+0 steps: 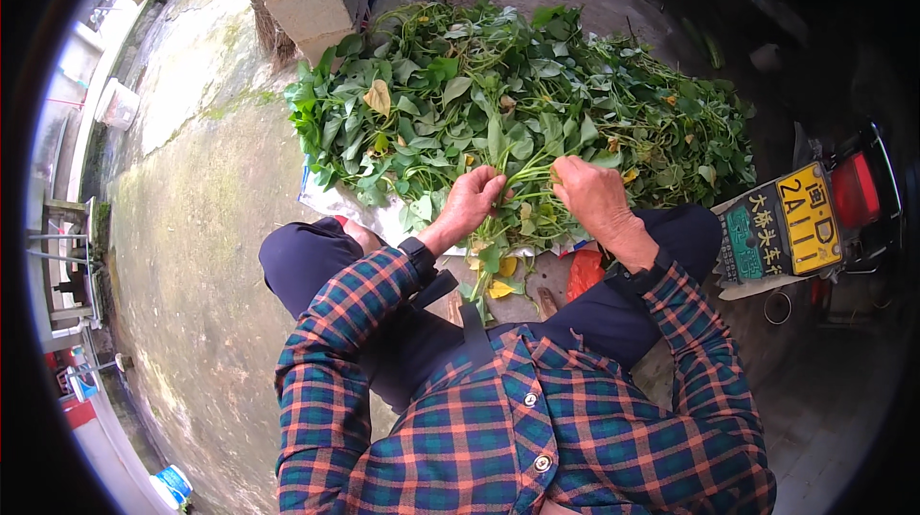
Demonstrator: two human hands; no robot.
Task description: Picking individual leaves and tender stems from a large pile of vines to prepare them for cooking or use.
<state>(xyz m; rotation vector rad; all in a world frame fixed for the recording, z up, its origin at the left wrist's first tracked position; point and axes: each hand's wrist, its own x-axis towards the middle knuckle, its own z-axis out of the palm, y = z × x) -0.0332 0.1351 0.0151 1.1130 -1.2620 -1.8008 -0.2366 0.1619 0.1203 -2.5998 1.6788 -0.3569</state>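
While both hands' grip closes on green stems, leaves fan beyond the left hand and right hand.

A thin bundle of green leafy vine stems, some leaves yellowed, is gripped in both hands at the near edge of the big heap of green leafy vines on the concrete floor.

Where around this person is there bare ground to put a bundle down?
Bare concrete floor lies left of the leaf pile, beside the person's left knee. Ahead is crowded with greens; the right is hemmed by a parked vehicle.
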